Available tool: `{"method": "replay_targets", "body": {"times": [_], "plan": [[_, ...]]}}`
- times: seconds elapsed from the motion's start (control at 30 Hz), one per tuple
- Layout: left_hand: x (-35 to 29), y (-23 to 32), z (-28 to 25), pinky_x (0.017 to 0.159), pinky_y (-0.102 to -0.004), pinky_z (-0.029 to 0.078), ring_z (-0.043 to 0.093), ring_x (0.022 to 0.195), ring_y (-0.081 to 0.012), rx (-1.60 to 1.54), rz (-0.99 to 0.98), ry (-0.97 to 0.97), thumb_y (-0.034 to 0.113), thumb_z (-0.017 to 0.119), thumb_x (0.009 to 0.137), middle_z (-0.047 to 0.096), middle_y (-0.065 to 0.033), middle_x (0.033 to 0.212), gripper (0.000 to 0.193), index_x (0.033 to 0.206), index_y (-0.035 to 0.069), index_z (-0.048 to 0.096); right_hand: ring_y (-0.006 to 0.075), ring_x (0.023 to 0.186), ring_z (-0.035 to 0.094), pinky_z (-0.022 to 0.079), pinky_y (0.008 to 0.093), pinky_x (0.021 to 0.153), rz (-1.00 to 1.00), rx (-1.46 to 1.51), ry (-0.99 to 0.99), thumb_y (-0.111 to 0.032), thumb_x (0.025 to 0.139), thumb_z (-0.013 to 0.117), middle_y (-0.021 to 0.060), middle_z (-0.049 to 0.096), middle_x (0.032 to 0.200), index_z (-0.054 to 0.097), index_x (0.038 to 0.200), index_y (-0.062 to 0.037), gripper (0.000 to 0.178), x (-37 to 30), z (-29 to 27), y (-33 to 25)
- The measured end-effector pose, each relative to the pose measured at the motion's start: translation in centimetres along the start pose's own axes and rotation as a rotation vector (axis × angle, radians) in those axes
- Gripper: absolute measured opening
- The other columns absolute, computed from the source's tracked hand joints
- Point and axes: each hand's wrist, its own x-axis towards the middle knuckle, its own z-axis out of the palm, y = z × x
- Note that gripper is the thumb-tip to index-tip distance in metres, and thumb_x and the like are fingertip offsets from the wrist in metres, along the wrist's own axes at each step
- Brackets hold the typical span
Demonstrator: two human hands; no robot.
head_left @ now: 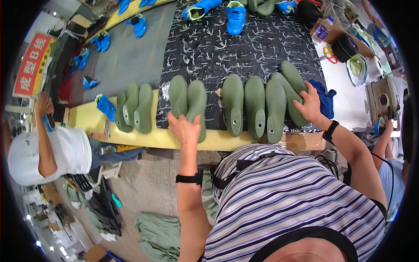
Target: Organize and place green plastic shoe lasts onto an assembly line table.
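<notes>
Green shoe lasts lie in a row along the near edge of the bench. My left hand (185, 128) is at the heel end of a pair, its fingers and thumb curved over the left shoe last (177, 94) and the right shoe last (197, 98). At the row's right end, my right hand (310, 105) grips two slanted, overlapping lasts, the upper shoe last (291, 75) and the lower shoe last (293, 109). Between my hands lie three more, including a middle shoe last (255, 102). Three others, including one shoe last (144, 107), rest left of my left hand.
Blue shoes (236, 19) stand on the black patterned mat (209, 52) and the grey belt (126, 61). Right of the mat are a blue cloth (325, 98), red-handled scissors (330, 55) and a bottle (323, 29). A person in white (56, 150) works at the left.
</notes>
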Motion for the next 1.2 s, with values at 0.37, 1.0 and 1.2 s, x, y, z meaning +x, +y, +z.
{"method": "replay_targets", "body": {"times": [0.37, 1.0, 1.2], "plan": [[3.9, -4.3, -0.6, 0.094, -0.0555, 0.031, 0.037, 0.122, -0.0433, 0.404, 0.058, 0.073, 0.033, 0.076, 0.07, 0.038, -0.0279, 0.129, 0.052, 0.094, -0.011, 0.061, 0.038, 0.113, 0.044, 0.04, 0.0454, 0.09, 0.014, 0.048, -0.004, -0.032, 0.068, 0.071, 0.0201, 0.043, 0.131, 0.064, 0.085, -0.001, 0.036, -0.2, 0.2, 0.5], [-4.6, 13.0, 3.9, 0.092, -0.0498, 0.04, 0.044, 0.118, -0.045, -0.284, 0.452, -0.208, 0.029, 0.067, 0.08, 0.039, -0.0279, 0.131, 0.038, 0.112, 0.008, 0.063, 0.0371, 0.113, 0.044, 0.039, 0.0443, 0.091, 0.038, 0.084, 0.018, -0.032, 0.068, 0.07, 0.0196, 0.043, 0.131, 0.063, 0.086, -0.0021, 0.035, -0.5, 0.4, 1.0], [-3.4, 9.0, 3.1, 0.078, -0.0459, 0.05, 0.06, 0.089, -0.0412, -0.157, 0.299, -0.35, 0.01, 0.067, 0.076, 0.052, -0.0249, 0.114, 0.048, 0.122, 0.02, 0.059, 0.0367, 0.114, 0.043, 0.038, 0.044, 0.092, 0.034, 0.084, 0.028, -0.033, 0.068, 0.07, 0.0198, 0.043, 0.131, 0.064, 0.085, -0.0012, 0.037, -0.7, 0.2, 1.1]]}}
